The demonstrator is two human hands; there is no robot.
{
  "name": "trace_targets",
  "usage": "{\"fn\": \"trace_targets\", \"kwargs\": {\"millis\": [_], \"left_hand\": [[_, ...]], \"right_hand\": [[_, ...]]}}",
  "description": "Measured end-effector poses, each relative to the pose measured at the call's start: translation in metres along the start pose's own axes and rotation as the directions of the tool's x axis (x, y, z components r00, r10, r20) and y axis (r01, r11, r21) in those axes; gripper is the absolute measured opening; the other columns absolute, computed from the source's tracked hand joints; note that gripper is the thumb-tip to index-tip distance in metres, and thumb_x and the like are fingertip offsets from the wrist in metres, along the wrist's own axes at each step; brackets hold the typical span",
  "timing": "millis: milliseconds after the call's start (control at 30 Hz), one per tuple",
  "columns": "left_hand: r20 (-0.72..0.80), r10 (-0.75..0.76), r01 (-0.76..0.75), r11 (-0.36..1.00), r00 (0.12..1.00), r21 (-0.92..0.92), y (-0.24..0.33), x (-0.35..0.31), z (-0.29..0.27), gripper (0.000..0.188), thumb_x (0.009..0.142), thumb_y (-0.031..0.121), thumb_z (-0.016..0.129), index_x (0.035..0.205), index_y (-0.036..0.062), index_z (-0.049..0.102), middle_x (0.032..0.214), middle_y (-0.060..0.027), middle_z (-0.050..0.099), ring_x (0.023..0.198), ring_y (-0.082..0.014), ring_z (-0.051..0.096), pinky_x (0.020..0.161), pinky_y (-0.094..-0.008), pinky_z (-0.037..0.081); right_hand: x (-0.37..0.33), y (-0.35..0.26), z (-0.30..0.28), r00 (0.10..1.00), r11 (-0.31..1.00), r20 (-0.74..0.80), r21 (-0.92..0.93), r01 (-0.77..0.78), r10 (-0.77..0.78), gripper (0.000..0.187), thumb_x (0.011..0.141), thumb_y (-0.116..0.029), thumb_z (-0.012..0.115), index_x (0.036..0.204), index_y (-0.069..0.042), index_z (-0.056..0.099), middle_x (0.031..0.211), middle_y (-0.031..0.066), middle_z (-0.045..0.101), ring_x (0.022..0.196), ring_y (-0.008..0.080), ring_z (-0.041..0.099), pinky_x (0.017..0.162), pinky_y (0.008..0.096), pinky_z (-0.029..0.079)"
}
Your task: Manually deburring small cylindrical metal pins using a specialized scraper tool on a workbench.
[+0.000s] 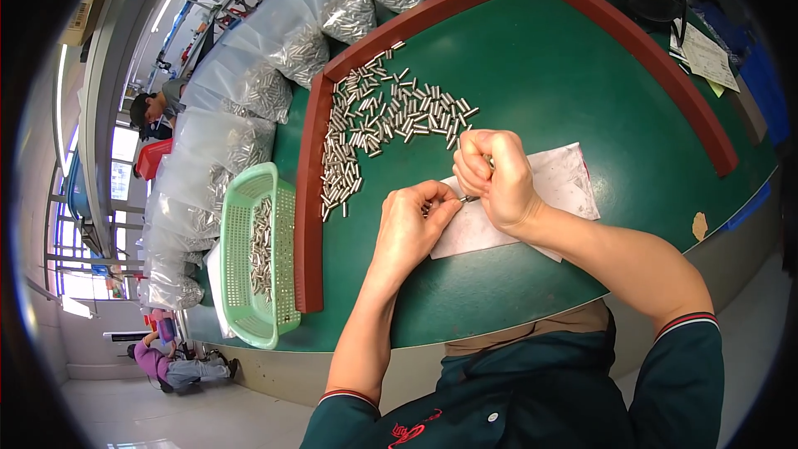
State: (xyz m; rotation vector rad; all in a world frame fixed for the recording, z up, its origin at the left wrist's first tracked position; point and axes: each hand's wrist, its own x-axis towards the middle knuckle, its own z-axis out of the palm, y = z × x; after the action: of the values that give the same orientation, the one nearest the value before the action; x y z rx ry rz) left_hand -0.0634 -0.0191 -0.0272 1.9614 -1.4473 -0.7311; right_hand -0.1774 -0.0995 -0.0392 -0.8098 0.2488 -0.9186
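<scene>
Many small metal cylinders point(411, 122) lie loose on the green table point(515, 50) inside a red-brown rail point(309, 208). Over a white sheet point(567, 183), the left hand point(411, 223) pinches a small metal piece point(469, 198) between thumb and fingertip; the right hand point(504, 179) is curled tight just beside it, though whether its closed fingers grip anything cannot be told.

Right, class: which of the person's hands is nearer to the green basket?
The left hand. It is to the right of the green basket, across the red-brown rail; the right hand is farther right, over the white sheet.
</scene>
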Motion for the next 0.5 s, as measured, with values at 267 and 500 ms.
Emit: {"fn": "trace_targets", "kwargs": {"millis": [267, 500], "left_hand": [[0.057, 0.098, -0.102, 0.992, 0.994, 0.071, 0.008, -0.006, -0.007, 0.013, 0.074, 0.009, 0.061, 0.077, -0.0020, 0.056, 0.058, -0.0065, 0.053, 0.051, -0.0139, 0.048, 0.051, -0.0251, 0.040], [0.344, 0.081, 0.312, 0.266, 0.935, -0.912, -0.017, 0.004, -0.024, 0.021, 0.086, 0.024, 0.054, 0.085, 0.0038, 0.049, 0.069, -0.0016, 0.045, 0.052, -0.0034, 0.030, 0.045, -0.0155, 0.026]], "right_hand": [[0.000, -0.003, 0.007, 0.999, 0.999, -0.007, -0.007, -0.034, 0.034, 0.031, 0.079, -0.017, 0.031, 0.050, -0.009, 0.027, 0.044, -0.0020, 0.025, 0.038, 0.0059, 0.020, 0.036, 0.0237, 0.016], [0.000, 0.001, 0.005, 0.999, 0.999, 0.002, 0.007, -0.048, 0.048, 0.031, 0.079, -0.017, 0.031, 0.050, -0.010, 0.027, 0.042, -0.0017, 0.025, 0.037, 0.0061, 0.018, 0.036, 0.0235, 0.014]]}}
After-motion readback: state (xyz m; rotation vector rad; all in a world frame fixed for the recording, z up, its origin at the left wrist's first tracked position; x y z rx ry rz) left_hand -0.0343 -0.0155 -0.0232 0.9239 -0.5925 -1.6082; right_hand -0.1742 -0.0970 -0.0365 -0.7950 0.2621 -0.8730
